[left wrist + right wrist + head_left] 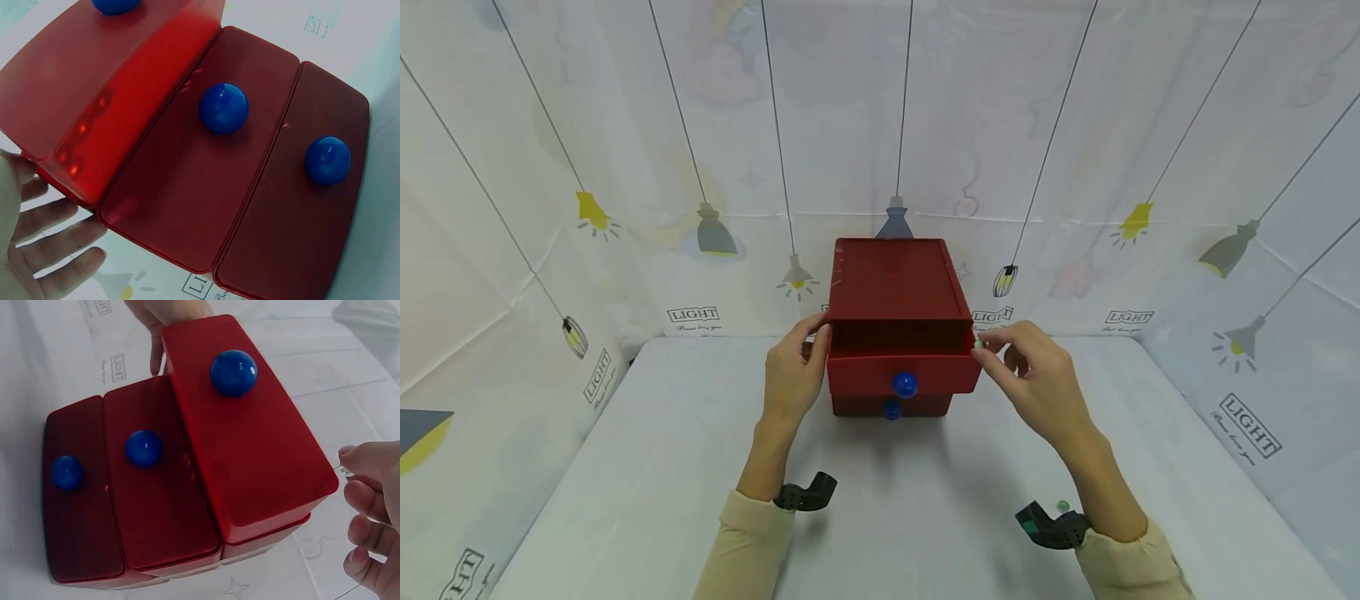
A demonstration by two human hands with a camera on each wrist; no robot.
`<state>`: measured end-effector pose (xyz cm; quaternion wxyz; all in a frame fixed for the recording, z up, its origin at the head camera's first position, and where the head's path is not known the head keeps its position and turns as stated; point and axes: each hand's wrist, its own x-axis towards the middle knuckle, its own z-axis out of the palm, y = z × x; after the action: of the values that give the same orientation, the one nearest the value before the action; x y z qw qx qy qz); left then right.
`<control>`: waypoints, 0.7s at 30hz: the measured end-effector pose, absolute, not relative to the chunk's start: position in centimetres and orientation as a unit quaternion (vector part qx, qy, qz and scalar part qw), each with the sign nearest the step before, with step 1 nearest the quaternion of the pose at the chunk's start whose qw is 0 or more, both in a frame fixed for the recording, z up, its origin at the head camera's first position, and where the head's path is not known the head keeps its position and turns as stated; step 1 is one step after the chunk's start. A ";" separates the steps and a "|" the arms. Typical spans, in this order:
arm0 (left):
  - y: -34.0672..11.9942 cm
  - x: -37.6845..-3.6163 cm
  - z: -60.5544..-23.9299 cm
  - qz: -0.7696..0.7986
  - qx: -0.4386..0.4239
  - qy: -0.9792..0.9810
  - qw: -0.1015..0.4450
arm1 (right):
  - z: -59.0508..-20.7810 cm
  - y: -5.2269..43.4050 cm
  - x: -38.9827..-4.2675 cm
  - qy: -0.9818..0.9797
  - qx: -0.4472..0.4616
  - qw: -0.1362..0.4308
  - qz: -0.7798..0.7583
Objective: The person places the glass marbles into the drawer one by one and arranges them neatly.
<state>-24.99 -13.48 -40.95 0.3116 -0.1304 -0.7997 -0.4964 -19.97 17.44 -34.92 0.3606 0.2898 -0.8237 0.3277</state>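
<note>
A small red drawer cabinet (898, 279) with round blue knobs (905, 385) stands at the middle of the table. Its top drawer (865, 375) is pulled out; the two below it are closed in the wrist views. At the cabinet's left side is my left hand (793, 367), touching near the top drawer's edge with fingers extended in the left wrist view (50, 244). Beside the drawer's right front corner, my right hand (1033, 371) pinches a tiny pale green and whitish piece (345, 470) between thumb and index finger. Its exact kind is too small to tell.
A small round green piece (1063, 506) lies on the white table (685, 467) beside the right wrist strap (1052, 527). Another strap (805, 492) is on the left wrist. White cloth printed with lamps (717, 229) hangs behind the table and along both sides.
</note>
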 end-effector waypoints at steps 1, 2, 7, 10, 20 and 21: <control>-13.5 -25.0 -41.0 -0.497 -0.131 -0.799 0.312 | -35.0 17.4 -20.2 -0.826 0.285 0.358 0.328; -13.5 -25.0 -41.0 -0.497 -0.131 -0.800 0.311 | -35.1 17.3 -20.4 -0.829 0.280 0.356 0.327; -13.5 -25.0 -41.0 -0.497 -0.131 -0.799 0.312 | -35.4 17.1 -21.3 -0.845 0.259 0.345 0.315; -13.5 -25.0 -41.0 -0.496 -0.132 -0.799 0.313 | -35.4 17.1 -21.4 -0.852 0.253 0.335 0.312; -13.5 -24.9 -40.9 -0.496 -0.133 -0.799 0.312 | -35.0 17.1 -21.2 -0.863 0.247 0.318 0.306; -13.5 -24.9 -40.8 -0.496 -0.133 -0.799 0.311 | -35.0 17.2 -21.2 -0.863 0.247 0.318 0.305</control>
<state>-24.93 -13.50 -40.84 0.3111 -0.1331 -0.7994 -0.4964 -21.21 17.16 -35.03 0.3178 0.2469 -0.8631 0.3051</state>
